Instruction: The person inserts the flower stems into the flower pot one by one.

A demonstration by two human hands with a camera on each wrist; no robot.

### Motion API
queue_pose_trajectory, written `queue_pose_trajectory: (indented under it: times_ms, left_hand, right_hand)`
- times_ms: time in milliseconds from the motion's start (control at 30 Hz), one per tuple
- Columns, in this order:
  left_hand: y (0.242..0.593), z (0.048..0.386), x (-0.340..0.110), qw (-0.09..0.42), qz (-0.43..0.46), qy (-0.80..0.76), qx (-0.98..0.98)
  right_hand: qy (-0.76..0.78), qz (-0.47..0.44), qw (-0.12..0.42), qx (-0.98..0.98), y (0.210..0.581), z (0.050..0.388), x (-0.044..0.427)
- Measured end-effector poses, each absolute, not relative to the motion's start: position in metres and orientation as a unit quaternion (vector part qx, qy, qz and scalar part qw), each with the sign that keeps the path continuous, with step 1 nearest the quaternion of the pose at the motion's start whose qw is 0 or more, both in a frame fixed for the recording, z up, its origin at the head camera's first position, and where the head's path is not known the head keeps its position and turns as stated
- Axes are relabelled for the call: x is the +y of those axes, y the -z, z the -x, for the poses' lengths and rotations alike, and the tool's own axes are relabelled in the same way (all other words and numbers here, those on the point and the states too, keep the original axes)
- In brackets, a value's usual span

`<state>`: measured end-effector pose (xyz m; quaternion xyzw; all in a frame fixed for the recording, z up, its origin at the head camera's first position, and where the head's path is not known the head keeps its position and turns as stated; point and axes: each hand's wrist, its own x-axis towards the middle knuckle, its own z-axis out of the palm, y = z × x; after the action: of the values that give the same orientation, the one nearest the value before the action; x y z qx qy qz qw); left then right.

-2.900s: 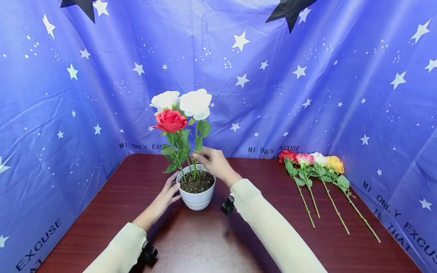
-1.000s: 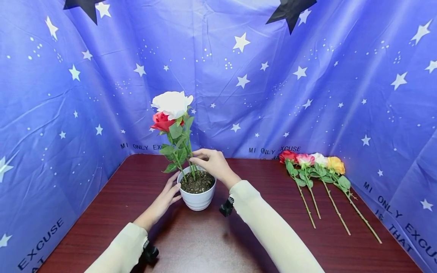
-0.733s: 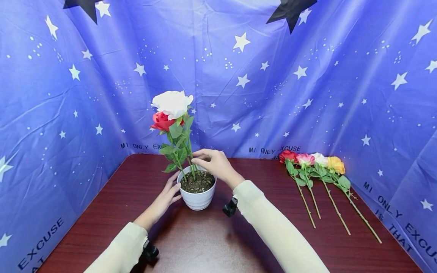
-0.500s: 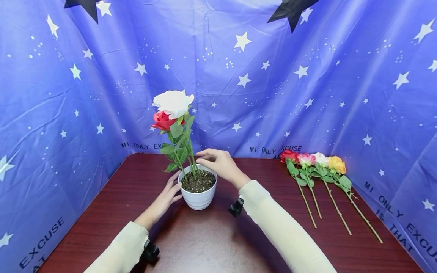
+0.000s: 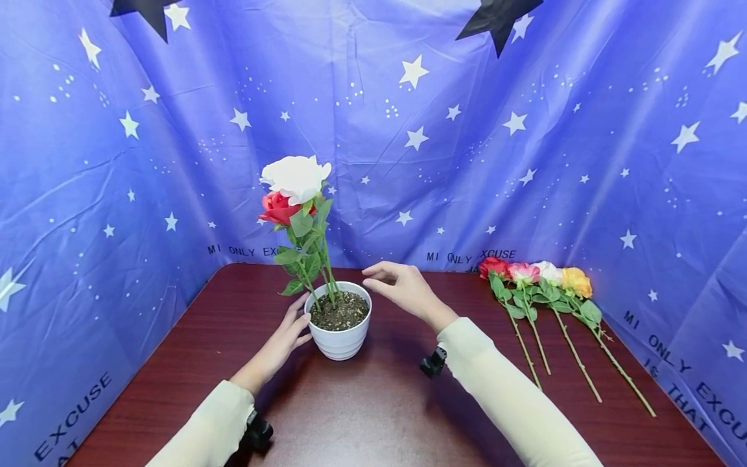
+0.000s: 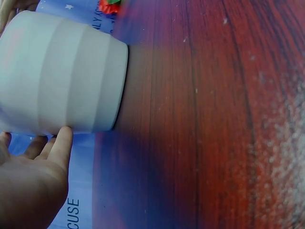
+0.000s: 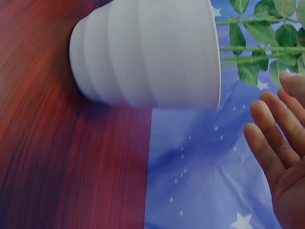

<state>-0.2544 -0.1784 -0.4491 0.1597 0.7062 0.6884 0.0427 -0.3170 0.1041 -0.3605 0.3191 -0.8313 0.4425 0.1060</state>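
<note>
Blue star-printed cloth [image 5: 373,97] is walling in the table [image 5: 350,415], and left of its middle, toward the far edge, the white pot [image 5: 338,344] is standing upright. A white rose [image 5: 296,178] and a red rose [image 5: 277,208] are crowning it, their long stems [image 5: 328,264] rising steeply from the soil [image 5: 340,315] and leaning a touch toward the left edge! Left hand [image 5: 280,342]: its grip is lying loose, fingers touching the pot's side. Right hand [image 5: 405,287]: that grip is holding nothing, thumb and fingers gaping slightly, hovering just right of the rim, clear of the stems. Four more roses [image 5: 547,290] are lying by the right edge, blooms pointing to the far edge.
</note>
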Motion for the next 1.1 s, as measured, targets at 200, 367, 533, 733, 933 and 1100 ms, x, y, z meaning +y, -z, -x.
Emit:
queue_pose_trajectory:
  times_ms: [200,367,533,733,933,1100]
  left_hand:
    - [0.45,0.254,-0.178,0.044,-0.156,-0.689,0.706]
    - [0.449,0.253,-0.178,0.046,-0.156,-0.688,0.707]
    - [0.447,0.252,-0.178,0.043,-0.156,-0.689,0.707]
    - [0.447,0.253,-0.178,0.042,-0.156,-0.687,0.708]
    - [0.448,0.253,-0.179,0.043,-0.156,-0.687,0.708]
    - [0.447,0.254,-0.178,0.042,-0.156,-0.684,0.711]
  right_hand:
    - [-0.435,-0.314,0.122,-0.835,0.365,0.318,0.134]
    - [-0.402,-0.297,0.133,-0.856,0.372,0.32,0.162]
    - [-0.365,-0.28,0.134,-0.878,0.381,0.32,0.192]
    - [-0.349,-0.252,0.131,-0.893,0.392,0.317,0.234]
    - [-0.337,-0.213,0.125,-0.908,0.406,0.315,0.28]
    - [-0.326,-0.183,0.118,-0.92,0.416,0.314,0.315]
